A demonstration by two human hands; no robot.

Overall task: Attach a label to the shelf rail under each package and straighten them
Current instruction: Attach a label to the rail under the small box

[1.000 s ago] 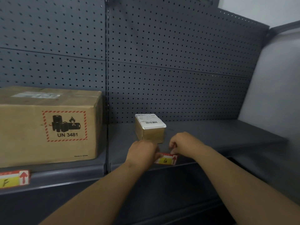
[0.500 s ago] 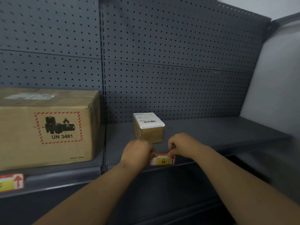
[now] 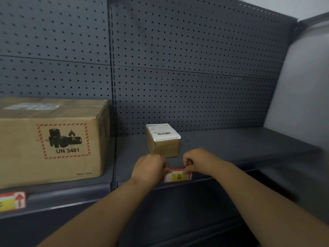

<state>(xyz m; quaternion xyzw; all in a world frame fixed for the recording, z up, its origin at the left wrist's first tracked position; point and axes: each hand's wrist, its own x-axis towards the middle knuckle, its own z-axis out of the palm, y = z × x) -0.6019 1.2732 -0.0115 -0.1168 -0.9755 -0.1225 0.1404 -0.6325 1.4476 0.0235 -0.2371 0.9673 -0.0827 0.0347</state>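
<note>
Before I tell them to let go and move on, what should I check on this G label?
1. G label on the shelf rail, under the small package: ok.
2. Label edges parallel to the rail: looks ok.
3. Left hand and right hand both pinching the label's ends: ok.
4. Label stuck flat all along, left end hidden by the hand: cannot tell.
5. Large box has its own label below: ok, partly cut off.

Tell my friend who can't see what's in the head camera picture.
The left hand and right hand pinch a red-and-yellow label marked G against a grey shelf rail, just under a small box. A big box with a battery warning sits to the left, with a second label under it.
</note>
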